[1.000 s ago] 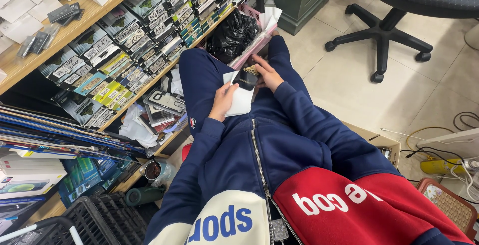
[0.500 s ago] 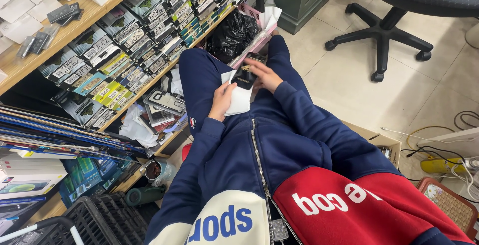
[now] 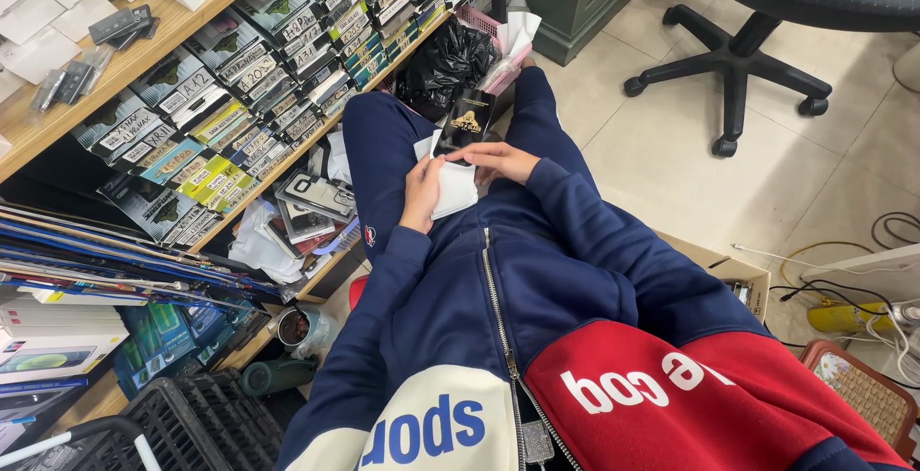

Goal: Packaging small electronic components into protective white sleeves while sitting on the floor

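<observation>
Head view. We sit with legs stretched out beside the shelf [image 3: 172, 45] of small packs. Left hand [image 3: 422, 193] is closed around the white sleeve [image 3: 454, 189], which lies on the lap. Right hand [image 3: 498, 160] rests its fingers on the bottom edge of the black box [image 3: 467, 118]; whether it pinches the box we cannot tell. The box sits tilted, lower end tucked at the sleeve's top, most of it out and showing. So we judge the two only partly joined, with most of the sliding left. A black bag [image 3: 446, 64] lies past the knees.

Against half a second ago: both hands keep their places, box slightly more upright, right fingers lower on it.
</observation>
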